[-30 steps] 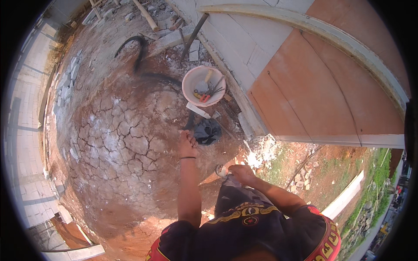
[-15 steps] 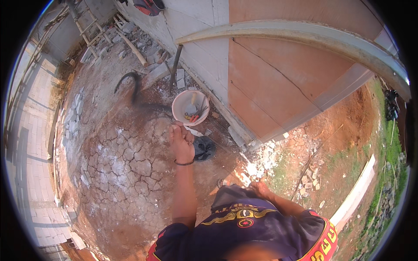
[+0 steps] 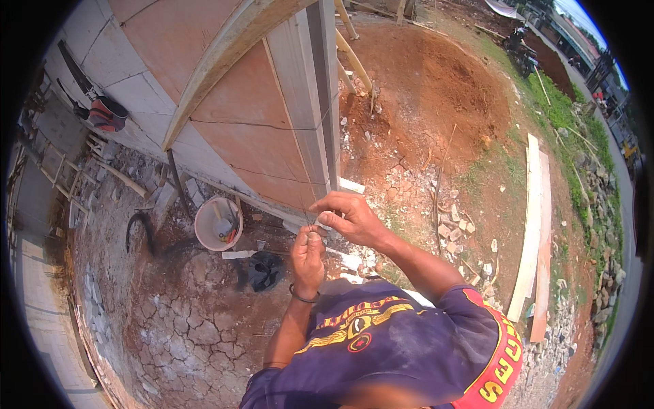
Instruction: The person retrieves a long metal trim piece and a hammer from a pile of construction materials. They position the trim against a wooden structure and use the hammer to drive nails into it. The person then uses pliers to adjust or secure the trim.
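- We are looking down at our left hand [image 3: 308,255] and our right hand [image 3: 349,217], raised close together at the foot of the grey post [image 3: 321,102]; both are pinching a thin dark wire [image 3: 308,221].
- The left hand's fingers are curling shut on the wire's lower part, while the right hand's thumb and forefinger are closing on it just above; the wire is showing as a fine strand between them, running up toward the post.
- The post is standing just beyond the hands, with flat orange plywood panels [image 3: 252,129] on its left and a pale curved timber [image 3: 211,82] crossing them.
- Open room is lying to the right: bare red earth [image 3: 436,88] and scattered white rubble [image 3: 449,225], bounded by long pale planks [image 3: 533,232] near the grass.
- To the left, well apart from the hands, a round pale bucket [image 3: 203,240] is sitting on cracked dry ground [image 3: 197,327], holding tools with red handles.
- A crumpled black bag [image 3: 262,270] is lying near the bucket, below a white strip [image 3: 238,254].
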Available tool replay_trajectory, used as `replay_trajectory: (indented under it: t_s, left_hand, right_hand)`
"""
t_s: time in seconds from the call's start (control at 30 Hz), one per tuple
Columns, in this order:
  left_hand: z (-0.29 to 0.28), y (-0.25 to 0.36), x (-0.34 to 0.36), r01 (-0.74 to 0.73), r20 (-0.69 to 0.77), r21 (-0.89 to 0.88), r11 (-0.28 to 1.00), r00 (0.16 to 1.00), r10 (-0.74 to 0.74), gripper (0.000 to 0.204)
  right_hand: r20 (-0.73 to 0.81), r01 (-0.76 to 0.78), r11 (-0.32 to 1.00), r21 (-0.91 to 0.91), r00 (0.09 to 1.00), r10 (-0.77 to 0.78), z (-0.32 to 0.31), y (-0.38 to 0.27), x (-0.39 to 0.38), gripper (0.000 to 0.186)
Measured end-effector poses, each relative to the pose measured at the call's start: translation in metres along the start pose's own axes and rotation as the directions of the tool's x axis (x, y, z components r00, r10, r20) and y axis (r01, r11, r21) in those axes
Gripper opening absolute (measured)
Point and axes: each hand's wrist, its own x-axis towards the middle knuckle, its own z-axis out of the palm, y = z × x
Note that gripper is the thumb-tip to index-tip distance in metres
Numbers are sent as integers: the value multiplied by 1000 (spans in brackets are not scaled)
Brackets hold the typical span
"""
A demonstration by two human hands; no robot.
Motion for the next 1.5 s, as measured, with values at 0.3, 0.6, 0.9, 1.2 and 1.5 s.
replay_trajectory:
  t_s: [0.3, 0.6, 0.9, 1.2, 1.5]
  left_hand:
    - [5, 149, 28, -591, 291, 476, 651, 805, 517, 42]
    - [-4, 272, 54, -833, 776, -540, 120, -438, 454, 53]
    - [12, 245, 61, -684, 771, -616, 392, -421, 478, 52]
    - [59, 186, 41, -421, 745, -666, 616, -419, 519, 51]
    - [62, 171, 15, -311, 725, -683, 661, -391, 566, 50]
  right_hand:
    - [-321, 183, 722, 668, 945, 57, -10, -3, -41, 24]
    - [-388, -110, 929, 352, 887, 252, 6, -14, -41, 25]
    - [-548, -201, 913, 354, 747, 377, 0, -6, -95, 27]
    - [-711, -273, 875, 399, 511, 484, -14, 15, -168, 25]
    - [-595, -357, 848, 392, 605, 529, -11, 30, -169, 24]
